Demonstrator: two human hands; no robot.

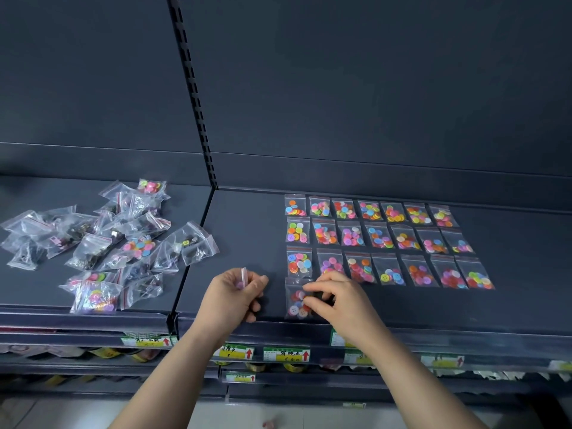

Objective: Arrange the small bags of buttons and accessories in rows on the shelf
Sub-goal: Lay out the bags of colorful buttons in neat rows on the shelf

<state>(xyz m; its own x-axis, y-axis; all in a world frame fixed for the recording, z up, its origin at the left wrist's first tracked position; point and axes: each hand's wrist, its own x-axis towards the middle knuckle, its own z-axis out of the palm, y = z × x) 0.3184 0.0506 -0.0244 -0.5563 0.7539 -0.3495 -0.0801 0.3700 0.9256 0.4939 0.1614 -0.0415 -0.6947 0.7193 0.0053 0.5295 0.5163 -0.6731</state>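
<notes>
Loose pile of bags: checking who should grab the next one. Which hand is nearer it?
Left. The left hand, pinching a small bag, sits just right of the loose pile; the right hand is farther right, gripping the first bag of the fourth row.

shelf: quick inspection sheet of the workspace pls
surface: dark shelf, flat, in two sections
job's things: sorted bags in three rows of seven; fourth-row bag starts a new row at the front
clutter: loose pile of bags on the left shelf section
hands: left hand pinches a small bag; right hand grips the fourth-row bag
cables: nothing seen
surroundings: price labels on the shelf edges below; dark back panel
</notes>
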